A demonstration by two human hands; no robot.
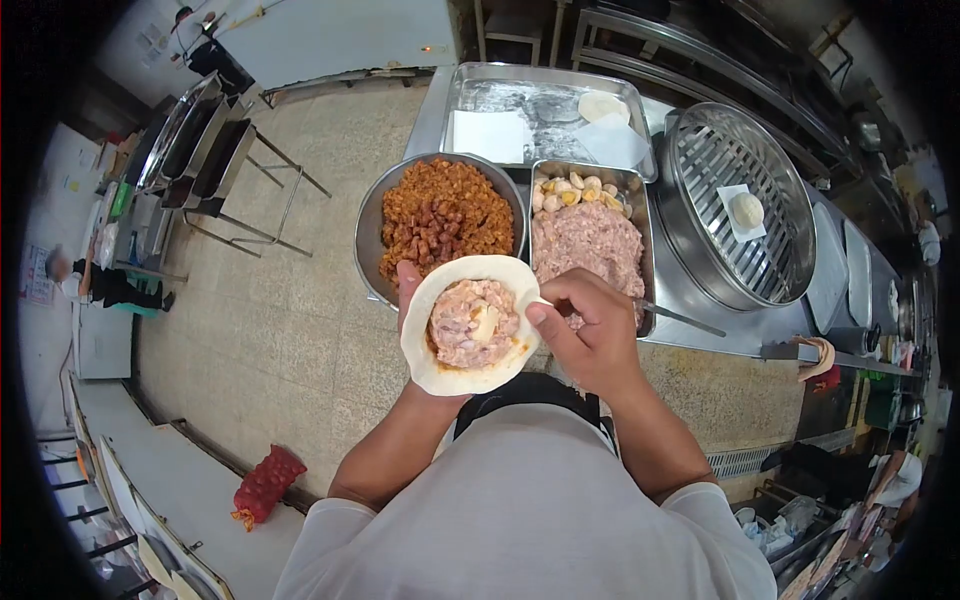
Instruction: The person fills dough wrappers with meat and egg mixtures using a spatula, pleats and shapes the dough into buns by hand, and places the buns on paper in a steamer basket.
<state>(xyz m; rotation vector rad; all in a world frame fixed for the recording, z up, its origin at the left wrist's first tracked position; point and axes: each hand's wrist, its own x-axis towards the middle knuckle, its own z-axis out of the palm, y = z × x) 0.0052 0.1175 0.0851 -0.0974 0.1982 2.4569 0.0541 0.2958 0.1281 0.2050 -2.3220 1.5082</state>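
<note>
My left hand (408, 284) holds a round dough wrapper (418, 352) from underneath; most of that hand is hidden by it. A mound of pinkish meat filling (468, 335) sits in the wrapper, with a pale yellowish piece on top. At the wrapper's right edge my right hand (600, 335) pinches the rim between thumb and fingers. Just beyond stands a steel bowl (368, 240) of reddish-brown filling with darker chunks in the middle. To its right, a rectangular steel pan (643, 215) contains raw minced meat (590, 245) and halved eggs (580, 190).
A metal utensil (690, 320) sticks out of the pan to the right. Behind is a floured tray (460, 95) with white paper and a dough round (603, 106). One bun (746, 210) on paper sits in a steamer (690, 265). A red mesh sack (268, 485) lies at left.
</note>
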